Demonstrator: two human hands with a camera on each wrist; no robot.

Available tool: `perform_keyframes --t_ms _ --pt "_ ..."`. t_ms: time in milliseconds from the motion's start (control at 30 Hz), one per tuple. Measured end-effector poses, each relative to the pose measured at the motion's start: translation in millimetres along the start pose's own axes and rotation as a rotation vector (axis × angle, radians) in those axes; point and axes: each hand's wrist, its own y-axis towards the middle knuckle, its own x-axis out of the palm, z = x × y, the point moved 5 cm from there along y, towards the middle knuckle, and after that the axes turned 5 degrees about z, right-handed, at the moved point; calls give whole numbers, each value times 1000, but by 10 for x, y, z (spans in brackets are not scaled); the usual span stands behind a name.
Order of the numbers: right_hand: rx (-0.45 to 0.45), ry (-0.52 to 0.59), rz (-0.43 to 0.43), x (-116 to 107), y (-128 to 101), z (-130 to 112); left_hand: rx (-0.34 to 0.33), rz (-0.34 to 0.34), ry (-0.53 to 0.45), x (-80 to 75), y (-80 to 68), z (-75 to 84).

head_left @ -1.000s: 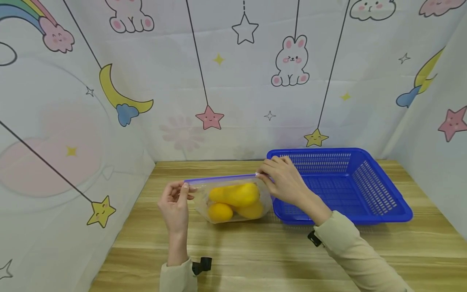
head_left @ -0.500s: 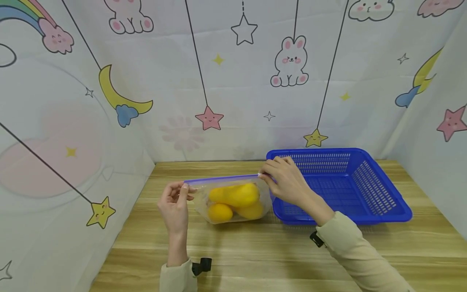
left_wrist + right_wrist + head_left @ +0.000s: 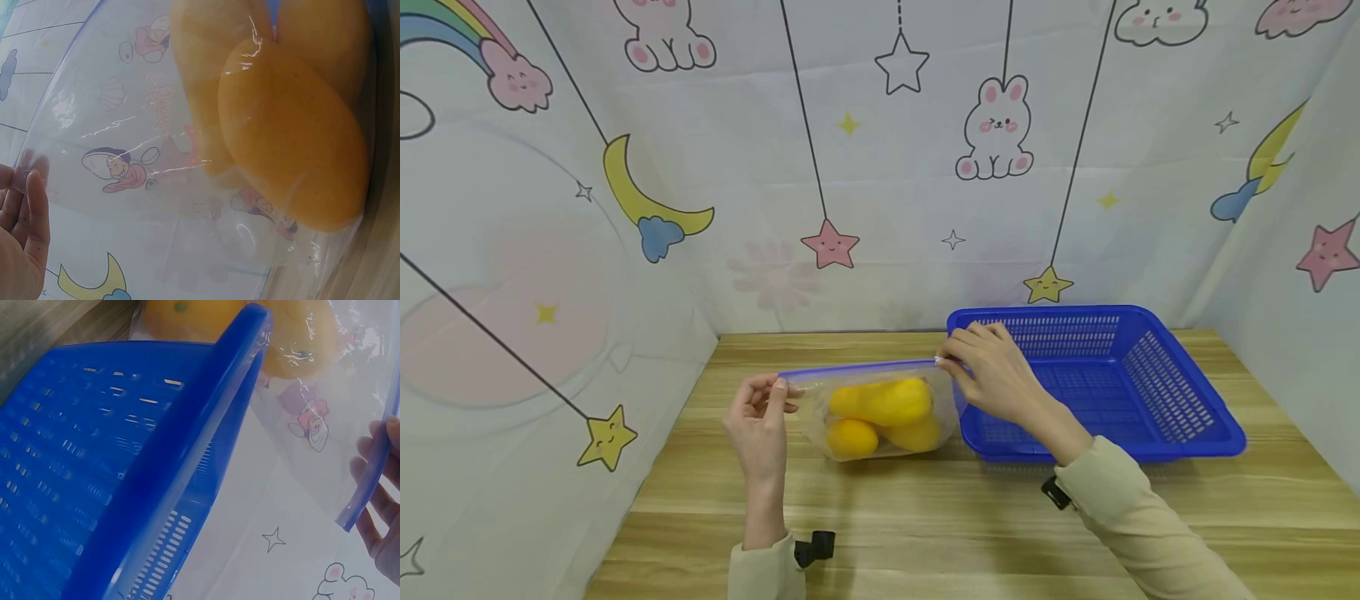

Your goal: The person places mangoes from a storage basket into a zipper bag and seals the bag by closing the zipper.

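Note:
A clear zip bag [image 3: 811, 414] with a purple-blue zip strip [image 3: 857, 367] stands on its side on the table, its strip uppermost. Inside lie a long yellow fruit [image 3: 880, 402], a rounder orange-yellow fruit [image 3: 852, 438] and another yellow fruit [image 3: 917, 434]. My left hand [image 3: 762, 425] pinches the strip's left end between thumb and forefinger. At the right end, my right hand [image 3: 992, 371] pinches the strip, a small white piece showing at its fingertips. In the left wrist view, cartoon prints [image 3: 115, 169] show on the clear film. The right wrist view has the strip's end [image 3: 356, 512] beside the fingers.
A blue slotted basket [image 3: 1060, 310] stands right of the bag, its left rim close beside it and partly behind my right hand. The wooden table [image 3: 910, 517] runs back to a patterned cloth wall [image 3: 880, 283].
My right hand has slid slightly to the right along the zip strip. The left hand and the bag of fruit have stayed in place.

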Motion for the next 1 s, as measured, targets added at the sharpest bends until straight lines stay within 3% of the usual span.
perform_keyframes --t_ms 1000 --pt "-3 -11 -7 -53 -59 100 10 5 3 -1 -3 -5"
